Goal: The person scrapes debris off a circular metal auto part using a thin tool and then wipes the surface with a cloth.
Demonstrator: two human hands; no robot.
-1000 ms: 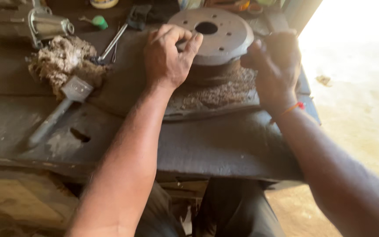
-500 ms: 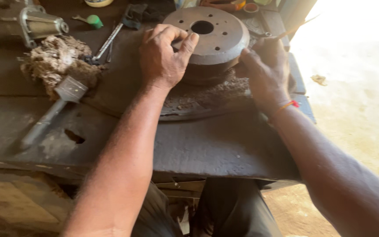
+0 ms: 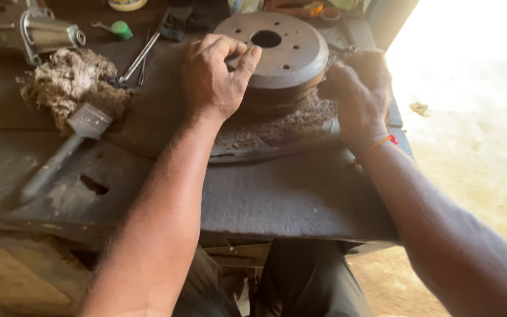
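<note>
**Two hands on one brake drum**

One round metal brake drum (image 3: 283,50) sits flat on the dark workbench (image 3: 277,194). The left hand (image 3: 212,76) grips its near-left rim, fingers (image 3: 252,58) curled over the top face. The right hand (image 3: 356,94) presses against the right side; whether its fingers clench I cannot tell. Left of the left fingers lie one hammer (image 3: 66,147) and one wad of fibre waste (image 3: 66,82).

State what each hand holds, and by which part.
Left hand grips the brake drum at its near-left rim, fingers over the top face. Right hand presses against the drum's right side; its exact grip cannot be told.
</note>
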